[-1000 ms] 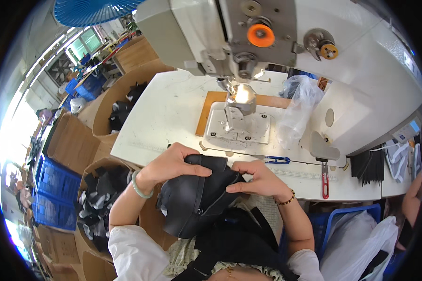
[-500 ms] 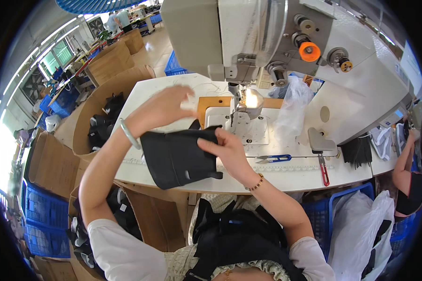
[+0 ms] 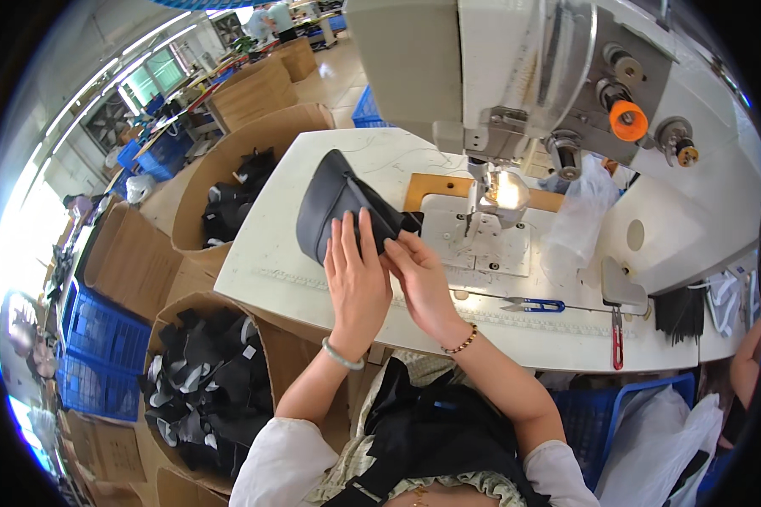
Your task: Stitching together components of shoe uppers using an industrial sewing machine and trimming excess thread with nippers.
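Note:
A curved black sewn piece (image 3: 330,203), smooth and leather-like with a folded-over edge, is held up over the left part of the white table. Along its near side lie the long fingers of my left hand (image 3: 359,287), with the thumb out of sight. At its right lower edge my right hand (image 3: 421,279) pinches it, and the fingertips of both hands nearly meet there. A dark strap-like end pokes out toward the sewing machine (image 3: 486,198). The machine's lamp is lit above the metal needle plate (image 3: 490,253), which my hands do not touch.
Blue-handled thread snips (image 3: 537,305) and red-handled snips (image 3: 617,338) lie by a clear ruler (image 3: 558,321) along the table's front. Cardboard boxes of black pieces (image 3: 216,389) stand on the left. A blue crate (image 3: 604,422) with white plastic is below right.
My left hand has come down from above the black piece onto its near side. The piece has been turned and tilted up. The whole view has shifted left.

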The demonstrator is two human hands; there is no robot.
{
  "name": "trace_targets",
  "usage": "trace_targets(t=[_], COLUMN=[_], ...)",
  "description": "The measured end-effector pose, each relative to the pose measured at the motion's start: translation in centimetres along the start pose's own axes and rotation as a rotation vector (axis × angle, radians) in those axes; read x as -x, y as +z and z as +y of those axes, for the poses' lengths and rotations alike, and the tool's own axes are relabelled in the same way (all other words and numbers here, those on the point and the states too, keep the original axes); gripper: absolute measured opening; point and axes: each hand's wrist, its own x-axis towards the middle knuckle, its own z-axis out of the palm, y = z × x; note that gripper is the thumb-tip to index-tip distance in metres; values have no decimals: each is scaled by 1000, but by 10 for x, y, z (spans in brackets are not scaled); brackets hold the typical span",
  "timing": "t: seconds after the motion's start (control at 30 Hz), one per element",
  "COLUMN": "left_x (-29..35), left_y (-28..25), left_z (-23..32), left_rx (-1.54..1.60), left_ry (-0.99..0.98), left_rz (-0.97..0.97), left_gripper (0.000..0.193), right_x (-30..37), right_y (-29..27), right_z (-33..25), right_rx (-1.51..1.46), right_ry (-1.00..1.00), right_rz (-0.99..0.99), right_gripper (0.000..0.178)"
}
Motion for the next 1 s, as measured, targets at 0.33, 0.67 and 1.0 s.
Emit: trace_targets(t=[0.33, 0.67, 1.0], left_x=[-19, -4, 11], left_y=[14, 23, 25], left_z=[0, -4, -15], left_rx=[89, 131, 207], left_ry=[279, 292, 300], left_rz=[-51, 147, 288], left_gripper=[61, 59, 48], right_x=[26, 15, -15], right_y=[-38, -44, -97], right_z=[-19, -11, 7], right_rx=[804, 1118, 951], right_ry=[-644, -398, -343], right_rz=[239, 321, 27], right_gripper=[18, 58, 45])
